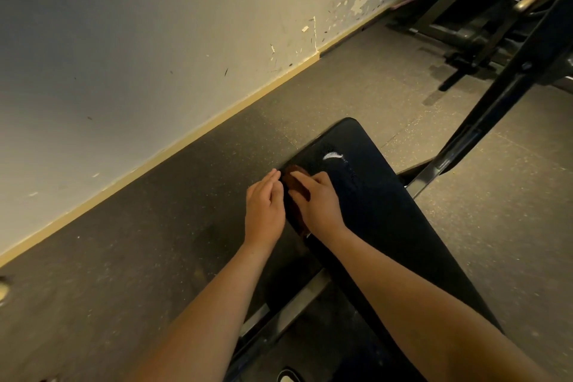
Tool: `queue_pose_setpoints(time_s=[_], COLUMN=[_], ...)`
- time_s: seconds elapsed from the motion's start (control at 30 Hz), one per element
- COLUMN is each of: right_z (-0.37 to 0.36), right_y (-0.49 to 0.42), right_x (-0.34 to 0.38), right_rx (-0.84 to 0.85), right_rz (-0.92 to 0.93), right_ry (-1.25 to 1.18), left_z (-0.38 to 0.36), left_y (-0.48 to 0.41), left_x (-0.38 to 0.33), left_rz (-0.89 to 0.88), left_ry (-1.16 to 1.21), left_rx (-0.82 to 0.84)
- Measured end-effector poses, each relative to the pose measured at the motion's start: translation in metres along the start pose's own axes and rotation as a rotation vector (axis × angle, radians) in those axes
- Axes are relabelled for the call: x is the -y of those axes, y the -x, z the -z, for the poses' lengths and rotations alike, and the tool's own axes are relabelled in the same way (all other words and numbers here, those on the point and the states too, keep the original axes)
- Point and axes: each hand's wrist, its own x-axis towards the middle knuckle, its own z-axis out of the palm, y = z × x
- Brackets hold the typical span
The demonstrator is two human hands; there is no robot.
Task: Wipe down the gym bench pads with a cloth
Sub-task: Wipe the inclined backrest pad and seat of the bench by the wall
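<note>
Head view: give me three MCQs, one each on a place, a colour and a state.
1. Where is the cloth? A on the floor; B on the bench pad; C on the metal frame.
2. What colour is the cloth? A white; B blue; C brown.
3. What is the right hand doing? A hanging off the pad; B resting on the cloth; C gripping the frame.

Answers: 1 B, it lies at the black pad's edge. 2 C, it shows reddish brown against the black pad. 3 B, its fingers lie over the cloth.
</note>
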Motion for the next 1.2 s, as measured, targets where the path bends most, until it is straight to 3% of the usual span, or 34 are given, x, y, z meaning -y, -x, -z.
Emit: queue_pose_setpoints(time_s=[0.1,0.23,0.43,0.53,0.7,0.87,0.97,1.1,1.2], right_z=[0.02,0.025,-0.006,0.002,0.023,0.0,0.019,0.053,0.046], right_y=[-0.018,-0.039,-0.005,-0.004,-0.021,0.011,0.001,-0.035,-0.04], right_x=[-0.002,0.006,0.014,0.011,-0.024,-0.025,-0.041,-0.07,-0.064], right_rx=[-0.046,-0.169,-0.029,0.03,-0.187,-0.104,-0.16,-0.298,-0.305], right_rz=[-0.018,-0.062,0.046,0.058,-0.088,0.056,0.009,-0.255,-0.238], right_ry=[0.03,0.016,0.005,0.005,0.092,0.121,0.097,-0.05,-0.081], left_z=[0.002,0.004,-0.002,-0.005,-0.018,-0.035,-0.05,-0.062,-0.067], left_y=[0.001,-0.001,0.003,0.004,0.003,-0.008,-0.024,-0.036,-0.037], left_x=[0.001,0.002,0.006,0.003,0.014,0.014,0.0,0.006,0.01], left_rz=[-0.037,0.02,0.047,0.03,-0.129,-0.318,-0.356,-0.329,-0.334], left_ry=[-0.071,0.077,0.187,0.059,-0.352,-0.573,-0.573,-0.533,-0.519], left_rx=[0.047,0.05,0.019,0.014,0.079,-0.044,0.008,-0.037,-0.096])
